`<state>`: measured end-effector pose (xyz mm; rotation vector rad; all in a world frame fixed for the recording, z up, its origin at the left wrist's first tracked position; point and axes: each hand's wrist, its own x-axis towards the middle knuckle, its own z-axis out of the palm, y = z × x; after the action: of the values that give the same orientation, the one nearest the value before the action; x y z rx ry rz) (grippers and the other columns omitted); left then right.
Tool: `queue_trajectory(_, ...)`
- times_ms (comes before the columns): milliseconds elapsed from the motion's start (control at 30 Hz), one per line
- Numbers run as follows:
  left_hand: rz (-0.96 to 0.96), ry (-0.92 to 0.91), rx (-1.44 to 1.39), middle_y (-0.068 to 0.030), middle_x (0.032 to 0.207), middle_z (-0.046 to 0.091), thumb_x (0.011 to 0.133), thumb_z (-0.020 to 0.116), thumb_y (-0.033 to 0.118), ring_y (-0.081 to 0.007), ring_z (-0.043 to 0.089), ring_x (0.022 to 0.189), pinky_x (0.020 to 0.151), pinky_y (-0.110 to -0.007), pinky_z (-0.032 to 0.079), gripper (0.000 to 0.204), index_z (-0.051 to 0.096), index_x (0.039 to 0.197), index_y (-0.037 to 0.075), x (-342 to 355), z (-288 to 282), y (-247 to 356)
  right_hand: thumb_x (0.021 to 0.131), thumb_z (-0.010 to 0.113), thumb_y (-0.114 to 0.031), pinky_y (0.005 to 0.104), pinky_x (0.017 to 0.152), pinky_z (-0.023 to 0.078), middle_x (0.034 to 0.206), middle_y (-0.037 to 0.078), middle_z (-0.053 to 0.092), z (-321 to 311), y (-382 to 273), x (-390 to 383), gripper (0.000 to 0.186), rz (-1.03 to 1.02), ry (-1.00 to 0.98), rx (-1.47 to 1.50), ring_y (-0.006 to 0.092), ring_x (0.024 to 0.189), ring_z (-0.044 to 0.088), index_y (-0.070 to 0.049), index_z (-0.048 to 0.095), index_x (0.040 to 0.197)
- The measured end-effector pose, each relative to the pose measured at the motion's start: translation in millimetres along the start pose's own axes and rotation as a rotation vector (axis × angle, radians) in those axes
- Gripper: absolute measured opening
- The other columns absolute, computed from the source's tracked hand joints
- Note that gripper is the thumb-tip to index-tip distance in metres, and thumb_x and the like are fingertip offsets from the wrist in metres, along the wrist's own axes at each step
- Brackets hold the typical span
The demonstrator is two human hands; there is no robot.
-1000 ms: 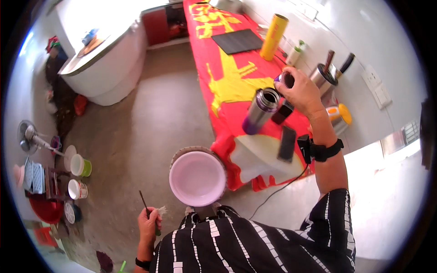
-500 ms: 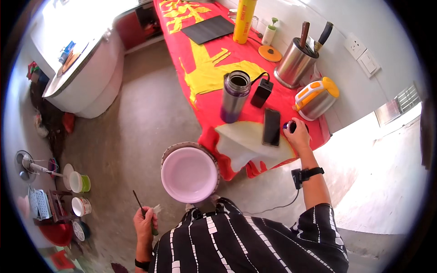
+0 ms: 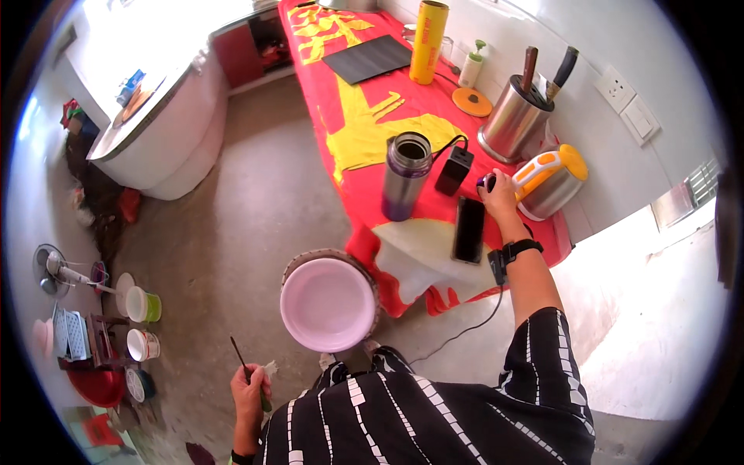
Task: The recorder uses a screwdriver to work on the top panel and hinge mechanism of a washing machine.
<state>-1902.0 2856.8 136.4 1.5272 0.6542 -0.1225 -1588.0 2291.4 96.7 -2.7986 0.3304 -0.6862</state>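
Pinching what looks like a small purple cap (image 3: 487, 183) between its fingers, the right hand (image 3: 502, 194) is reaching between the kettle (image 3: 556, 188) and the black phone (image 3: 468, 230). The open flask (image 3: 405, 184) is standing upright on the red cloth (image 3: 358, 203). The left hand (image 3: 248, 389) is gripping a thin dark stick (image 3: 238, 353).
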Motion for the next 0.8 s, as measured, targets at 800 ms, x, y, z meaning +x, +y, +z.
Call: queue_trajectory(800,-0.040,0.081,-0.074,-0.0032,0.062,0.057,0.089,0.057,0.014,-0.0088,0.049,0.045,0.039,-0.022,0.038,0.010,0.054,0.086,0.006,-19.6,-2.1,1.5,0.068,0.074,-0.006,0.0348,0.100,0.039,0.124,0.015,0.051,-57.5,-145.9,-66.7,0.074,-0.180,-0.210,0.796,0.0237,0.117,0.049,-0.002,0.037,0.133)
